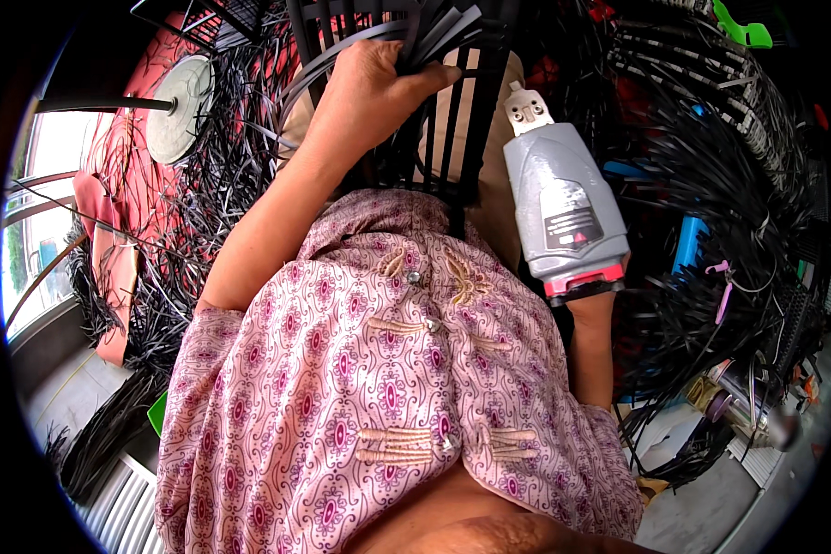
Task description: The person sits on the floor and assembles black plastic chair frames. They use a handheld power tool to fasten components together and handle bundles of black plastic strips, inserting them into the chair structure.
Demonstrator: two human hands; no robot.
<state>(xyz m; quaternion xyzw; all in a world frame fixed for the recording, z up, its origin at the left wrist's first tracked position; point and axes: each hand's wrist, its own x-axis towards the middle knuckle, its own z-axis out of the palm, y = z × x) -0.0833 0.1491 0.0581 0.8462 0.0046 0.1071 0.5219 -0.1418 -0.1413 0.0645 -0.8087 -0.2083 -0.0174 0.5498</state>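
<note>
heaps of loose black plastic strips (pixel 203 185) fill the floor from nine o'clock round to twelve, and more bundles of the same dark strips (pixel 711 120) pile up from one to four o'clock, some bound with ties. a pale round disc on a dark rod (pixel 180 106) lies at ten o'clock among the strips, over a reddish cloth (pixel 102 222). a green plastic piece (pixel 746 32) sits at one o'clock near the rim, a blue object (pixel 688 242) shows at three o'clock half buried in strips, and a metal cylinder (pixel 739 406) lies at four o'clock on the pale floor. the person's pink patterned garment (pixel 379 388) covers the lower middle and hides the lap and whatever lies under it. the left hand (pixel 374 88) reaches up to twelve o'clock and is closed around a bunch of flat black strips (pixel 434 37), thumb across them, just above a black slatted frame (pixel 434 138) that stands against a tan surface. the right hand (pixel 586 295) is mostly hidden behind a grey stapler-like tool with a red band (pixel 563 198), which it grips by the lower end; the fingers cannot be seen. the tool points up toward twelve o'clock, its metal nose just beside the right edge of the frame, at about four o'clock from the left hand's bunch and apart from it.
</note>
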